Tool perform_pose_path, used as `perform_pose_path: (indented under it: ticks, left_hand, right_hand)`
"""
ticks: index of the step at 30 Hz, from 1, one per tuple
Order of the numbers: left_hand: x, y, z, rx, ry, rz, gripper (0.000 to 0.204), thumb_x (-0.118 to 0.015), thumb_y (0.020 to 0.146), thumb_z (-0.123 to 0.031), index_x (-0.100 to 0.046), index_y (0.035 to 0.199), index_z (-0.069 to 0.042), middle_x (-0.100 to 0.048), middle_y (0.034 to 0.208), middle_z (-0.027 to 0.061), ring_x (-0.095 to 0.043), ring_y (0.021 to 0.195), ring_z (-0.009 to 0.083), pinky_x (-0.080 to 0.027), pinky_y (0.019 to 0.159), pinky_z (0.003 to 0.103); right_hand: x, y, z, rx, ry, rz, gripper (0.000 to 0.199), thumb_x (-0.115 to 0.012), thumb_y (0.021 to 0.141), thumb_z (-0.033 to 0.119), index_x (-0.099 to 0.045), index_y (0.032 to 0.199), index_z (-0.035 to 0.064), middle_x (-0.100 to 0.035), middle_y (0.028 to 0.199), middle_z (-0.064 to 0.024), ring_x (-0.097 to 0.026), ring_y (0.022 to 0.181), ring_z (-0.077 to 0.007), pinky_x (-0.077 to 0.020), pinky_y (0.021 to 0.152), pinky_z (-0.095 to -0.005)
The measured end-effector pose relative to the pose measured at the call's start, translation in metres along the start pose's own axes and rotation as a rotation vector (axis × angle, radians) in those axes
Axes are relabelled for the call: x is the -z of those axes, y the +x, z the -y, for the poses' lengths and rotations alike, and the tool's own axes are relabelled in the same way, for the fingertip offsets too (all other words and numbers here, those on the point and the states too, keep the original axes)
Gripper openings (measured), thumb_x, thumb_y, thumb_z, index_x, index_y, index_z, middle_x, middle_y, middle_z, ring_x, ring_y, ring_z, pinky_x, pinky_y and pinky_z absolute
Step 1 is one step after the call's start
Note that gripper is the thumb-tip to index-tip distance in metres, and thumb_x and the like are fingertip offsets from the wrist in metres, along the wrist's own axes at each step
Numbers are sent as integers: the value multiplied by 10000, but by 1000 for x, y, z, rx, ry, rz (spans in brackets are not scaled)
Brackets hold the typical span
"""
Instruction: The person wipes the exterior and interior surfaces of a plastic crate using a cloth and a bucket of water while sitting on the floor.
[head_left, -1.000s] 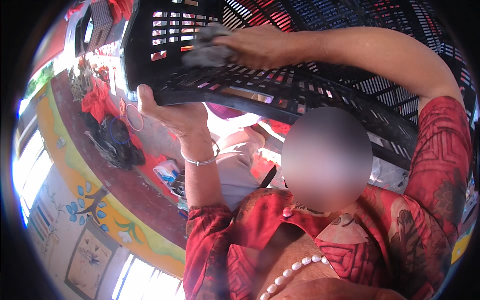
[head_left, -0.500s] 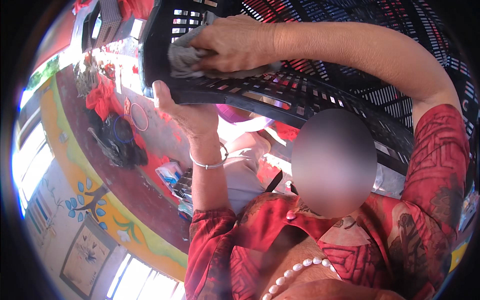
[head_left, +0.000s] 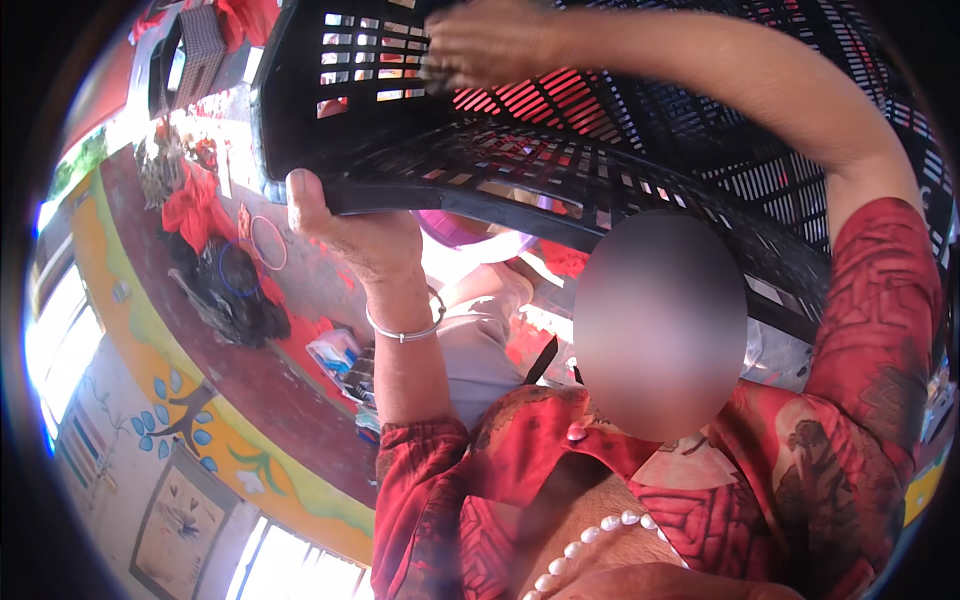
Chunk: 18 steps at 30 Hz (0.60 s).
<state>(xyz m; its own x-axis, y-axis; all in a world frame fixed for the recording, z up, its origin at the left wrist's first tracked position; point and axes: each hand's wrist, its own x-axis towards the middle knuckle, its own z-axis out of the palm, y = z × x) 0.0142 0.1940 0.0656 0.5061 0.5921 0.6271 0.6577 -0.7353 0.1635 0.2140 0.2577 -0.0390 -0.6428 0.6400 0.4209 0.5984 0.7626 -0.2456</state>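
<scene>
A large black plastic crate (head_left: 330, 150) with slotted walls is tilted open toward me across the upper part of the head view. My left hand (head_left: 355, 232), with a silver bangle on its wrist, grips the crate's rim at the lower left corner, thumb up along the outside. Inside the crate, against the slotted wall, is my right hand (head_left: 490, 45), blurred by motion, its fingers curled. A bit of grey cloth (head_left: 437, 78) seems to show at its fingertips; the rest of the cloth is hidden by the hand or the blur.
A purple round basin (head_left: 470, 232) is partly visible below the crate. Red cloth (head_left: 197, 207), a black bag (head_left: 225, 290) and a pink hoop (head_left: 268, 243) lie on the floor at left, near a painted wall (head_left: 110, 300). A woven grey box (head_left: 200, 55) stands at top left.
My right hand with the grey cloth has moved up and to the right, away from the crate's corner. My left hand and the crate have shifted slightly left.
</scene>
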Motion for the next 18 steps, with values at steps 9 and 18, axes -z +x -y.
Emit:
perform_pose_path:
  ticks: [9, 18]
  left_hand:
    - [3, -5, 7, -12, -13, 27, 627, -695, 741, -63, -233, 1162, -25, -478, 1055, 184, -557, 912, 260, -449, 788, 321]
    - [-9, -9, 3, 13, -32, -50, 729, -764, 680, -102, -231, 1166, 6, -503, 1050, 228, -582, 900, 257, -497, 785, 325]
  right_hand:
    - [2, -61, -4, 494, 630, 628, 201, -609, 730, 221, -605, 832, 48, -573, 746, -121, -574, 692, -221, -464, 640, -347]
    - [23, -2, 6, -268, 797, 111, 300, -512, 863, 272, -569, 860, -22, -553, 807, -153, -554, 720, -221, -475, 668, -340]
